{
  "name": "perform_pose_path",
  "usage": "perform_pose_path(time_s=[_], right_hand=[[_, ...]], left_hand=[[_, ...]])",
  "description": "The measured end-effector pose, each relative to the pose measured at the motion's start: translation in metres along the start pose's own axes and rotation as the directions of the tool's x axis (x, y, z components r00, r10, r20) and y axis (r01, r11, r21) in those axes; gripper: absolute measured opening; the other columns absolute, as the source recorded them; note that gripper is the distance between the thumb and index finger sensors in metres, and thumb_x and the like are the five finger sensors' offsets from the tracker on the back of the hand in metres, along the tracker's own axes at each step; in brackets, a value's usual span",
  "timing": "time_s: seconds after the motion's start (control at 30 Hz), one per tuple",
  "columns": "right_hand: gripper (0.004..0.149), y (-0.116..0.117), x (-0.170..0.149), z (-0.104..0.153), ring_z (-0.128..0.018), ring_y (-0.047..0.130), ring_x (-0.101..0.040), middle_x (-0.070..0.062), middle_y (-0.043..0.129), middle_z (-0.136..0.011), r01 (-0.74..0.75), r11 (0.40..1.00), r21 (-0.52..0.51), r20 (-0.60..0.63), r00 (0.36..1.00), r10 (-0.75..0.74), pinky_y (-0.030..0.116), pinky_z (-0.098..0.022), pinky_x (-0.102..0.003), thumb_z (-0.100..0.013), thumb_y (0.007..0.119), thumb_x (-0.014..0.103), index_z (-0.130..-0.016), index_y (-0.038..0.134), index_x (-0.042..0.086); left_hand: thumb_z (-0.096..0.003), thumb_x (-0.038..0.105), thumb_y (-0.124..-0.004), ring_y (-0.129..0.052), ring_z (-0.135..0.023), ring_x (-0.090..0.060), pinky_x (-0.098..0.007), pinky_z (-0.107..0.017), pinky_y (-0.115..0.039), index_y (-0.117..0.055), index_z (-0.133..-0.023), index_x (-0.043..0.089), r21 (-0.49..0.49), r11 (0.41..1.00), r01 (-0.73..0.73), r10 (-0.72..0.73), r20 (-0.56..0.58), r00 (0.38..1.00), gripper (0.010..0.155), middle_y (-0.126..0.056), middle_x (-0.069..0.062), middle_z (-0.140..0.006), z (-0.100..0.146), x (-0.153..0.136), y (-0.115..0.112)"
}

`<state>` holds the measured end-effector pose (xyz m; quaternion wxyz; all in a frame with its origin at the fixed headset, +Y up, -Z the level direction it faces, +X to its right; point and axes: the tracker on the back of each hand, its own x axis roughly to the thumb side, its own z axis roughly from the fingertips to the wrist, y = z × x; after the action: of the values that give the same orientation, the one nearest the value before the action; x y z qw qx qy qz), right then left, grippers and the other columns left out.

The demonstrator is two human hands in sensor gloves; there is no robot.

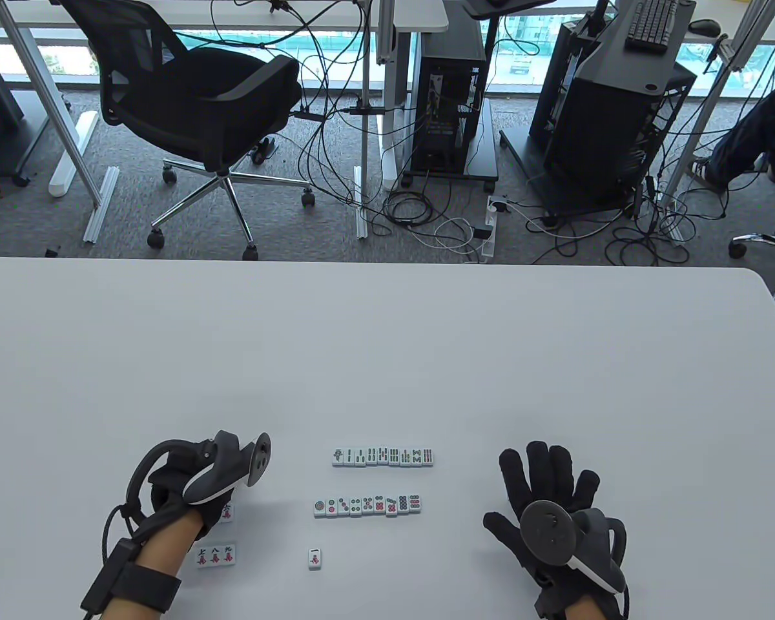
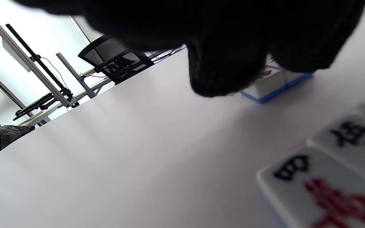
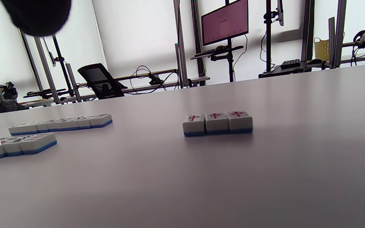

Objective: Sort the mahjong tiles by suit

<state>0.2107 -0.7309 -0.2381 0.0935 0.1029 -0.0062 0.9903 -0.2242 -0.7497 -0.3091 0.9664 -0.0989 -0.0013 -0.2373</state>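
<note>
Table view: the white table holds small mahjong tiles; the far row shows green stick marks; the middle row shows dots and lies nearer; one single tile with a black stroke over a red sign lies alone below it; a group of three tiles with black number signs over red signs lies near the left wrist; the room behind has grey carpet, a black office chair, computer towers and many loose cables; the left hand has its fingers bent down over a tile that peeps out beside it; the right hand lies flat on the table, fingers spread wide, holding nothing, well apart from the rows.

Left wrist view: two big blurry tiles sit at the right, one tile with a black 四 over a red sign; black gloved fingertips touch the top of a white tile with a blue base; I cannot tell if they pinch it.

Right wrist view: three tiles in a line show red marks on top, blue at the bottom; two longer rows lie at the left; a pink screen stands behind the table; only a dark fingertip shows at the top corner.
</note>
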Motion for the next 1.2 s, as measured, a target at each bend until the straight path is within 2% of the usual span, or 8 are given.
perform_pose_path(time_s=[0.13,0.47,0.57,0.67,0.8,1.0,1.1,1.2], right_hand=[[0.084,0.0,-0.001,0.0,-0.102,0.006,-0.047,-0.014,0.008,-0.115,0.002,1.0,-0.001,-0.005,1.0,-0.002,0.018,-0.068,-0.076,-0.045,0.063,0.061,-0.106,0.013,0.032],[0.084,0.0,-0.002,-0.001,-0.102,0.006,-0.047,-0.014,0.008,-0.115,0.0,1.0,0.006,-0.005,1.0,0.0,0.018,-0.068,-0.076,-0.045,0.063,0.061,-0.106,0.012,0.032],[0.084,0.0,-0.002,-0.001,-0.102,0.006,-0.047,-0.014,0.008,-0.115,0.0,1.0,0.003,-0.004,1.0,0.0,0.018,-0.068,-0.076,-0.045,0.063,0.061,-0.106,0.013,0.032],[0.084,0.001,-0.002,-0.001,-0.102,0.006,-0.046,-0.014,0.008,-0.115,0.008,1.0,0.005,-0.004,1.0,-0.008,0.017,-0.068,-0.076,-0.045,0.063,0.061,-0.106,0.012,0.032],[0.084,0.001,-0.002,-0.001,-0.102,0.006,-0.047,-0.014,0.008,-0.115,-0.004,1.0,0.007,-0.006,1.0,0.004,0.018,-0.068,-0.076,-0.045,0.063,0.061,-0.106,0.012,0.032],[0.084,0.001,-0.001,-0.001,-0.102,0.006,-0.047,-0.014,0.008,-0.115,-0.003,1.0,-0.001,0.002,1.0,0.003,0.018,-0.068,-0.076,-0.045,0.063,0.061,-0.106,0.013,0.032],[0.084,0.002,0.0,-0.001,-0.102,0.007,-0.047,-0.014,0.008,-0.115,-0.003,1.0,0.003,0.007,1.0,0.003,0.018,-0.068,-0.076,-0.045,0.063,0.061,-0.106,0.013,0.032],[0.084,0.002,0.0,-0.001,-0.102,0.006,-0.047,-0.014,0.008,-0.115,-0.002,1.0,0.002,0.01,1.0,0.002,0.018,-0.068,-0.076,-0.045,0.063,0.061,-0.106,0.013,0.032]], left_hand=[[-0.0296,0.053,-0.085,-0.096,-0.011,-0.009,-0.034,-0.018,-0.085,-0.082,-0.085,0.027,-0.036,0.996,0.08,-0.08,-0.017,0.997,0.061,-0.101,0.015,-0.041,-0.009,0.009,-0.01],[-0.0292,0.051,-0.087,-0.096,-0.01,-0.008,-0.033,-0.017,-0.085,-0.085,-0.079,0.02,-0.057,0.994,-0.091,0.089,-0.036,0.995,0.059,-0.101,0.016,-0.038,-0.01,-0.009,-0.013],[-0.0289,0.052,-0.087,-0.096,-0.009,-0.008,-0.033,-0.017,-0.085,-0.085,-0.079,0.019,0.0,0.991,-0.131,0.131,-0.048,0.99,0.06,-0.101,0.016,-0.037,-0.003,-0.016,-0.005],[-0.0287,0.053,-0.086,-0.095,-0.008,-0.008,-0.033,-0.016,-0.085,-0.085,-0.079,0.018,0.066,0.978,-0.196,0.196,0.007,0.981,0.061,-0.101,0.017,-0.036,0.013,-0.014,0.014],[-0.029,0.054,-0.086,-0.094,-0.006,-0.007,-0.032,-0.014,-0.085,-0.085,-0.078,0.017,0.109,0.952,-0.287,0.266,0.173,0.948,0.062,-0.1,0.017,-0.034,0.041,0.013,0.04],[-0.029,0.055,-0.086,-0.093,-0.004,-0.006,-0.031,-0.012,-0.084,-0.086,-0.076,0.015,0.149,0.95,-0.274,0.197,0.395,0.897,0.062,-0.1,0.018,-0.032,0.08,0.073,0.054],[-0.0291,0.055,-0.085,-0.093,-0.004,-0.005,-0.031,-0.012,-0.084,-0.086,-0.077,0.016,0.081,0.96,-0.267,0.199,0.471,0.86,0.062,-0.1,0.019,-0.032,0.088,0.095,0.05],[-0.0289,0.055,-0.086,-0.093,-0.003,-0.006,-0.031,-0.011,-0.084,-0.086,-0.077,0.015,0.023,0.97,-0.244,0.2,0.497,0.844,0.062,-0.099,0.019,-0.031,0.089,0.109,0.044]])
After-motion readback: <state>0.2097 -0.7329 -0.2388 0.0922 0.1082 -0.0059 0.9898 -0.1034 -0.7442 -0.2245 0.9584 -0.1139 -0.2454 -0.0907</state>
